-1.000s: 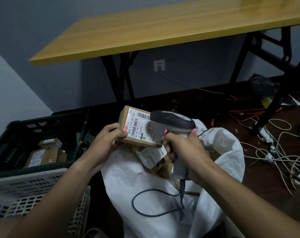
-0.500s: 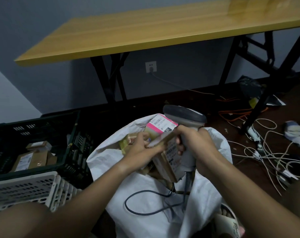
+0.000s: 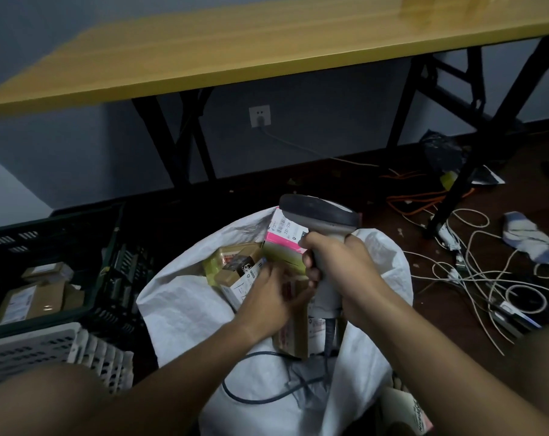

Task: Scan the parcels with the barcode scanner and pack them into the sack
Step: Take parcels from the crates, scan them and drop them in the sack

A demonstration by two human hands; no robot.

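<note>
Right hand [image 3: 339, 262] fingers curled tight round the grey scanner [image 3: 322, 221] handle, above the sack [image 3: 185, 309] mouth. Left hand [image 3: 273, 294] blurred, fingers on a brown parcel [image 3: 293, 333] standing inside the sack; grip cannot tell. Pink-and-yellow box [image 3: 284, 243] at the sack's far rim, label reads "231-239". More labelled parcels [image 3: 34, 297] in the dark crate [image 3: 109, 256] on the left.
</note>
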